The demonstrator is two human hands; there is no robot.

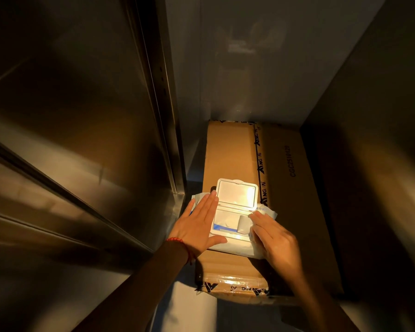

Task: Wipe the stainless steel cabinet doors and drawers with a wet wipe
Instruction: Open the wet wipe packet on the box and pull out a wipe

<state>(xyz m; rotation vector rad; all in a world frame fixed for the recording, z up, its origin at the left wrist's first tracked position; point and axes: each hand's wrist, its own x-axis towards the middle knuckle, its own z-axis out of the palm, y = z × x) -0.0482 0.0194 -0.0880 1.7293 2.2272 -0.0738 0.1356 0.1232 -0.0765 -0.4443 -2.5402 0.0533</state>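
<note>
A white pack of wet wipes [228, 245] lies on a cardboard box, its hinged lid [236, 194] flipped open toward the far side. My left hand [198, 226] lies flat on the pack's left part with straight fingers. My right hand [273, 238] is at the pack's right edge, its fingertips pinching a curled sticker flap or wipe [244, 224] at the opening. The stainless steel cabinet front [77, 144], with a drawer seam across it, rises on the left.
The cardboard box [280, 188] with black printed tape fills the gap between the steel cabinet and a dark panel [379, 164] on the right. A grey wall [249, 68] stands behind. A red bead bracelet [177, 242] is on my left wrist.
</note>
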